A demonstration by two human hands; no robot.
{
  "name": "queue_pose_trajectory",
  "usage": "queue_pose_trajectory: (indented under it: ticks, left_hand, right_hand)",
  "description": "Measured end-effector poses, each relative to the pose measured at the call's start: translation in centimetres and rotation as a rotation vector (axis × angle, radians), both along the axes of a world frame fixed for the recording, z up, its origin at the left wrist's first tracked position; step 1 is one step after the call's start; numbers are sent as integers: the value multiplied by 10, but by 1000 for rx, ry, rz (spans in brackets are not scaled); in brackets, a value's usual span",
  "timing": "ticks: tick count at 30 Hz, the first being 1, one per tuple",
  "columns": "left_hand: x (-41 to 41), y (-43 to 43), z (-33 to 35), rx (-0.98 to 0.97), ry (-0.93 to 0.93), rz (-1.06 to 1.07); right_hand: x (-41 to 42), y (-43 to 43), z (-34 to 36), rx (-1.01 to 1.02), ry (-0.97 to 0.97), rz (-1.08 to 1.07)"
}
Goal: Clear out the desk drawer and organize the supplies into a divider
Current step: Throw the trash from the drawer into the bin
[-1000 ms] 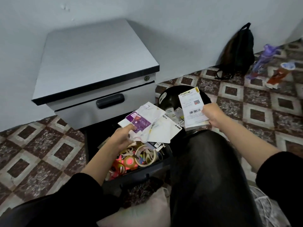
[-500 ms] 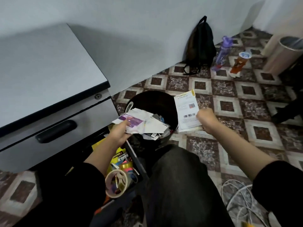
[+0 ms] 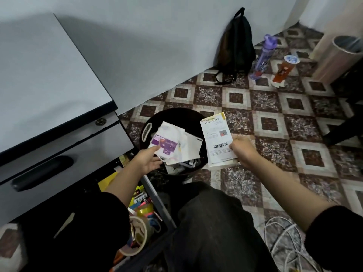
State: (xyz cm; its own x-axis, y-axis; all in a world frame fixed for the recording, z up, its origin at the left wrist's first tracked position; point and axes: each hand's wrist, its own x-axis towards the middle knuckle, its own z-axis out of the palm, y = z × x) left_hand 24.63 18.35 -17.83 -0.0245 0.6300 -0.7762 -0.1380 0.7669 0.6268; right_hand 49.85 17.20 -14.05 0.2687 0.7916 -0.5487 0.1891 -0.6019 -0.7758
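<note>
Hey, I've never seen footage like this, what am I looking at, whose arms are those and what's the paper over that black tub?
No machine here: a person wears a camera on the head, so the one picture looks down along their own arms. The left hand pinches a bundle of loose papers over a round black bin on the tiled floor. The right hand grips a stapler set card at the bin's right edge. Lower left, the open drawer of a grey cabinet holds tape rolls and other small supplies.
</note>
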Motion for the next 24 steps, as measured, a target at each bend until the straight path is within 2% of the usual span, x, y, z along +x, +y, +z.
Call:
queue_pose_trajectory:
  ticks: [7,15,24]
  left_hand:
    - [-22,-20,-9,-20,46,-13]
    - [-37,-37,3,6,58,-5]
    - [-58,-53,21,64,32,10]
  right_hand:
    - [-7,-2,-17,-18,-25,-15]
    - [-31,-14,-1,-40,17,-14]
    - [-75,23,0,-18,36,17]
